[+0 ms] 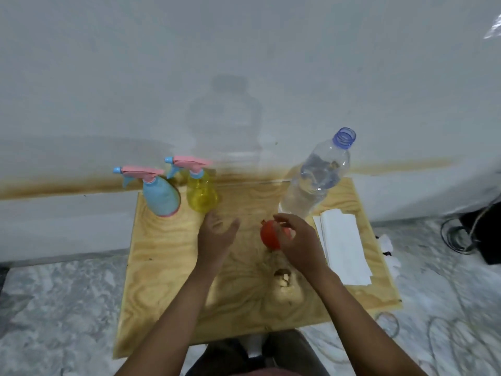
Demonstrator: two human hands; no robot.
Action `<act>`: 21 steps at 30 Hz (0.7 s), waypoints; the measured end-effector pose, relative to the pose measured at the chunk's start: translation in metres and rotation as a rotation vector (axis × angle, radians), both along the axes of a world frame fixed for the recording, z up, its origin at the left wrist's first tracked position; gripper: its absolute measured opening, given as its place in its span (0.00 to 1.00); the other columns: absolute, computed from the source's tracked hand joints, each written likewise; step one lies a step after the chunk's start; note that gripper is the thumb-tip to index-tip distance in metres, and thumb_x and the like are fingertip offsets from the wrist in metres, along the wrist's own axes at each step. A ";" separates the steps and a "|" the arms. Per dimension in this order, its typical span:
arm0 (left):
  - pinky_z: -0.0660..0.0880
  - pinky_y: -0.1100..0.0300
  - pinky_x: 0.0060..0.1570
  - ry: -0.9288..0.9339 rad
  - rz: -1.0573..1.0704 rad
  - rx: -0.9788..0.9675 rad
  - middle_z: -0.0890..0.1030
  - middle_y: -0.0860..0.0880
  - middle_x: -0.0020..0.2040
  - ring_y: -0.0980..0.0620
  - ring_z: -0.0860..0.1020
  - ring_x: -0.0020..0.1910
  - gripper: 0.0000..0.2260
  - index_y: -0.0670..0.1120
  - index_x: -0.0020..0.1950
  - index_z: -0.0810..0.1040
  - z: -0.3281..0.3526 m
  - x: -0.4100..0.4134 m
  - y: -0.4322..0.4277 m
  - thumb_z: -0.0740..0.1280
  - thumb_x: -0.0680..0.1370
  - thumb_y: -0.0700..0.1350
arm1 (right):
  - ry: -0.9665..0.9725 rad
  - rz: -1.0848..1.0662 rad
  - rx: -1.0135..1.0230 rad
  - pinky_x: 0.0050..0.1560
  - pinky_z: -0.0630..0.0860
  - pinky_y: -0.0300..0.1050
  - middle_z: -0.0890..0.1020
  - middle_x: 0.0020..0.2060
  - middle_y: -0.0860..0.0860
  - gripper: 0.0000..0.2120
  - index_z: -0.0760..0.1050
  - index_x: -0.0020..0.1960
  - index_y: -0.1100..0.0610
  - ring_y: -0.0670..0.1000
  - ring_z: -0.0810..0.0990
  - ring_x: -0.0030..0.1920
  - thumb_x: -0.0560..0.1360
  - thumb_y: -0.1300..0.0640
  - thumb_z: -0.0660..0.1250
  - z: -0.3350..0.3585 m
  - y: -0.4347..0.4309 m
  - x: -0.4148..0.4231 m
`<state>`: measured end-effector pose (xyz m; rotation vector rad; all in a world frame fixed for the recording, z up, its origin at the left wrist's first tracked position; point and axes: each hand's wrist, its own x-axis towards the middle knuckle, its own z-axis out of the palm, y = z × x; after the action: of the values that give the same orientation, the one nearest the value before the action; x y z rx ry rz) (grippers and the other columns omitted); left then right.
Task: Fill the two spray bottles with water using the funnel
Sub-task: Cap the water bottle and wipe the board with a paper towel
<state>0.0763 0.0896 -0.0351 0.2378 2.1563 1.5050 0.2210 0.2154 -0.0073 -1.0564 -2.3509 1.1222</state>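
Note:
Two spray bottles stand at the back left of the wooden table (162, 267), both with pink trigger heads screwed on: a blue spray bottle (162, 198) and, to its right, a yellow spray bottle (202, 195). A large clear water bottle (315, 180) without a cap stands at the back right, partly full. The red funnel (269, 236) lies on the table in front of it. My right hand (296, 241) curls over the funnel and touches it; whether it grips it is unclear. My left hand (217, 236) hovers open just in front of the yellow bottle, holding nothing.
A stack of white paper towels (343, 245) lies along the table's right side. The white wall rises right behind the table. Black cables (455, 237) and a dark object lie on the marble floor to the right. The table has a rough patch (283, 278) near its middle.

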 end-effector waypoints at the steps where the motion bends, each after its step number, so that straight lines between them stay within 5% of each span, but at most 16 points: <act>1: 0.75 0.58 0.57 0.018 -0.049 0.026 0.79 0.45 0.61 0.48 0.79 0.60 0.27 0.43 0.68 0.73 0.011 0.012 0.010 0.77 0.72 0.47 | -0.037 -0.023 0.009 0.53 0.78 0.42 0.83 0.52 0.42 0.10 0.80 0.58 0.48 0.43 0.81 0.50 0.77 0.50 0.68 -0.003 0.005 0.016; 6: 0.69 0.63 0.62 0.173 -0.287 0.179 0.72 0.52 0.70 0.55 0.72 0.66 0.34 0.51 0.75 0.66 0.073 0.057 0.076 0.77 0.72 0.51 | -0.188 -0.083 -0.019 0.51 0.76 0.39 0.83 0.50 0.44 0.13 0.80 0.60 0.51 0.42 0.80 0.47 0.76 0.50 0.68 -0.027 0.036 0.080; 11: 0.66 0.64 0.63 0.300 -0.363 0.166 0.64 0.51 0.76 0.62 0.64 0.67 0.43 0.51 0.79 0.58 0.114 0.076 0.135 0.77 0.70 0.55 | -0.411 0.031 -0.033 0.57 0.75 0.47 0.80 0.57 0.47 0.21 0.76 0.65 0.49 0.49 0.78 0.57 0.74 0.44 0.68 -0.058 0.062 0.109; 14: 0.70 0.57 0.68 0.277 -0.278 0.181 0.69 0.51 0.73 0.59 0.68 0.68 0.40 0.50 0.78 0.61 0.118 0.080 0.154 0.77 0.71 0.52 | -0.571 0.167 0.069 0.61 0.73 0.51 0.78 0.61 0.50 0.25 0.72 0.69 0.48 0.53 0.76 0.62 0.74 0.40 0.65 -0.070 0.071 0.111; 21: 0.75 0.49 0.63 0.327 -0.196 0.117 0.76 0.53 0.60 0.54 0.75 0.61 0.35 0.50 0.76 0.66 0.109 0.075 0.157 0.77 0.72 0.51 | -0.620 0.311 0.163 0.61 0.66 0.50 0.77 0.62 0.50 0.23 0.71 0.68 0.48 0.54 0.74 0.63 0.74 0.46 0.65 -0.079 0.077 0.104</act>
<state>0.1515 0.2468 0.0742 0.7604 2.2102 1.5655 0.3255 0.2920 -0.0859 -1.1235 -3.1177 0.7380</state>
